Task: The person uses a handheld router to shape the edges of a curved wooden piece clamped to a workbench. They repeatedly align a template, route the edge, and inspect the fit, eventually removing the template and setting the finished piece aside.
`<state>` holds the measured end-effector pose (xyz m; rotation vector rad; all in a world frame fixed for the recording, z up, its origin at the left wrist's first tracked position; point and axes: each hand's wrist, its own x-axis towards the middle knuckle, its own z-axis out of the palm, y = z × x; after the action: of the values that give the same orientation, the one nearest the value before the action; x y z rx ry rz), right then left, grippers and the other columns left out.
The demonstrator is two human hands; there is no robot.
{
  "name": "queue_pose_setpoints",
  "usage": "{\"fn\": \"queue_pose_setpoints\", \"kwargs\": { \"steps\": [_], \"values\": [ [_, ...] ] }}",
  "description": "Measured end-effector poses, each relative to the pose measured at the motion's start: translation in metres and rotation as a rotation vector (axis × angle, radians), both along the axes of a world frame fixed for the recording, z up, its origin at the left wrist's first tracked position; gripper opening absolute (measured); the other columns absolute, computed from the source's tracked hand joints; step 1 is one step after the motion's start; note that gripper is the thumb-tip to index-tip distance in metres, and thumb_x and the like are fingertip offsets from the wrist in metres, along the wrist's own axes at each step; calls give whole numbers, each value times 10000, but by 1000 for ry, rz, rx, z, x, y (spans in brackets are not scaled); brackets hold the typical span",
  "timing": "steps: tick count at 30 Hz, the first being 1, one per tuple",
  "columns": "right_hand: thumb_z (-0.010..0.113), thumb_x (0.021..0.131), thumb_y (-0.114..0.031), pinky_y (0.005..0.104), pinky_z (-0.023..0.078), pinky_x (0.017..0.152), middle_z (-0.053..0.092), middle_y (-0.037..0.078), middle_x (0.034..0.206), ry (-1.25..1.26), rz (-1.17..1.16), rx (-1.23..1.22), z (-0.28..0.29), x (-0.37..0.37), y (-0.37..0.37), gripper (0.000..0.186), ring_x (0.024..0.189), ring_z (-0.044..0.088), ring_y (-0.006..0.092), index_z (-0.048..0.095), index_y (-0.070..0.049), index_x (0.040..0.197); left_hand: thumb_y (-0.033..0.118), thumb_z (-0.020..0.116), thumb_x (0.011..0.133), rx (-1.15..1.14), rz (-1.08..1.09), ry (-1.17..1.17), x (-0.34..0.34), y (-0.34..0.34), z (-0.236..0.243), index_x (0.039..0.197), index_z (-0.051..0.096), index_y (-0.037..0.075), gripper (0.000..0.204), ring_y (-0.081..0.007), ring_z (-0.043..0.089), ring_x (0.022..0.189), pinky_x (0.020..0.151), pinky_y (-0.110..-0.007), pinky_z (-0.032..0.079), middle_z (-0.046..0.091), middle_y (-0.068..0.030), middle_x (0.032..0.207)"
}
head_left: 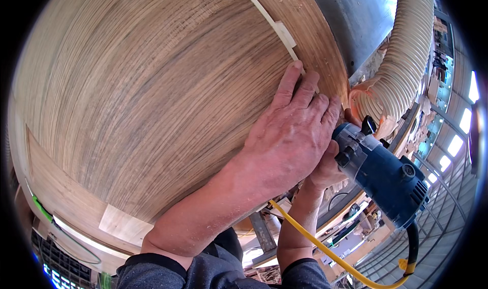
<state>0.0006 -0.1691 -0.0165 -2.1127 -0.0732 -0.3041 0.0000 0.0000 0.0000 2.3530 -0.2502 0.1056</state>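
The left hand (292, 136) lies flat and open on the wood panel (152, 96), fingers toward its far edge. Just right, touching it, the right hand (325, 169) grips the blue trim router (386, 174), its body angling back and rightward.

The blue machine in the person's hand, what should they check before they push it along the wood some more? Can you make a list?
1. Right hand grips the blue trimmer: ok, though the left hand partly hides it.
2. Left hand lies flat on the wooden panel, steadying it: ok.
3. Left fingertips are away from the cutter: cannot tell, the cutter is hidden.
4. Yellow cable hangs away from the panel edge: ok.
5. Ribbed dust hose sits close beside the trimmer: ok.
6. Thin edge strip lies flat: cannot tell.
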Motion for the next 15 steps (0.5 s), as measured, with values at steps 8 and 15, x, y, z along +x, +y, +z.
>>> {"fn": "queue_pose_setpoints", "kwargs": {
  "steps": [8, 15],
  "values": [
    [860, 834, -435, 431, 446, 1129, 653, 214, 1358, -17, -6, 15, 2, 0, 1, 831, 1283, 630, 315, 485, 17, 1421, 295, 484, 1021, -25, 14, 14, 0, -1, 3, 1455, 561, -43, 555, -394, 446, 1461, 1300, -596, 109, 658, -197, 1309],
    [804, 872, -554, 418, 532, 1035, 703, 201, 1267, -111, -19, -65, -1, 6, 7, 829, 1142, 701, 299, 565, 61, 1375, 303, 506, 1011, -71, 39, 4, 0, -3, 0, 1492, 521, -40, 591, -396, 455, 1454, 1302, -584, 122, 614, -216, 1371]
  ]
}}
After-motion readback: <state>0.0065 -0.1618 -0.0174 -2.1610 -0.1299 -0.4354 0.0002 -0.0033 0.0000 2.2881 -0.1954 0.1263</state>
